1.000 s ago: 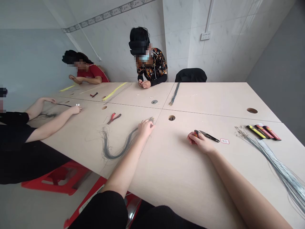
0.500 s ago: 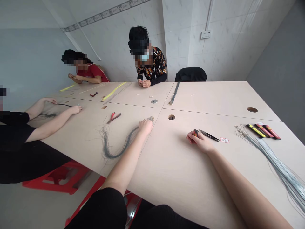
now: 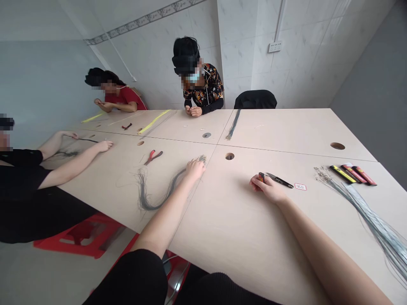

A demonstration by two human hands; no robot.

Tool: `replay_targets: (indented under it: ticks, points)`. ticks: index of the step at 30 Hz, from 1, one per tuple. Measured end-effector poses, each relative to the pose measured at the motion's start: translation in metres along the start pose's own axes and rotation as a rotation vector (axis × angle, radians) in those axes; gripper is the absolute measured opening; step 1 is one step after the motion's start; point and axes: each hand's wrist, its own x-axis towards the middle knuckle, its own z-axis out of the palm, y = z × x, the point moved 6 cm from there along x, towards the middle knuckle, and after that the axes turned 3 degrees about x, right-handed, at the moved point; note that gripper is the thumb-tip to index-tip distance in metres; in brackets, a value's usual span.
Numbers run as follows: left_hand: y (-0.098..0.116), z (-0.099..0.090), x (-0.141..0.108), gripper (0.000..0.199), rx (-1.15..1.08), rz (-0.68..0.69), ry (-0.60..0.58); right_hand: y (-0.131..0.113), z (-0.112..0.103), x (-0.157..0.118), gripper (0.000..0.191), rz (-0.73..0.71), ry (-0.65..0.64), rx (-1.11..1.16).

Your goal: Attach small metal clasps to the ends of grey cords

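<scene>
Just behind the metal-tipped end of a bundle of thin grey cords (image 3: 147, 202), my left hand (image 3: 194, 170) is closed on it at the seam of the table. The rest of that bundle curves away in a loop to the left. My right hand (image 3: 267, 186) rests on the tabletop with its fingers wrapped round a lighter (image 3: 261, 177), whose dark end sticks up. Beside the right hand lie black thread snips (image 3: 281, 181) and a small red-edged label (image 3: 300, 187). Red-handled pliers (image 3: 154, 157) lie left of my left hand.
Several grey cords with metal ends (image 3: 365, 212) stretch along the right side, near more lighters (image 3: 353, 174). Round holes (image 3: 229, 156) pierce the table (image 3: 222, 228). A co-worker's hands (image 3: 104, 146) hold a dark strand at left; two people sit across. Another cord bundle (image 3: 234, 125) lies at the far side.
The view has shifted slightly. Both my hands keep their holds and stay in nearly the same places on the table.
</scene>
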Motion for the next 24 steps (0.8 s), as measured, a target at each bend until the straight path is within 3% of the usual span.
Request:
replay_targets:
  ticks: [16,24]
  points:
    - [-0.044,-0.006,0.015,0.02,-0.071,-0.105,-0.014,0.003,0.0,0.001,0.036,-0.001,-0.004,0.031]
    - [-0.044,0.005,0.008,0.02,-0.164,-0.136,0.11,0.002,0.0,0.002,0.036,-0.001,-0.007,0.039]
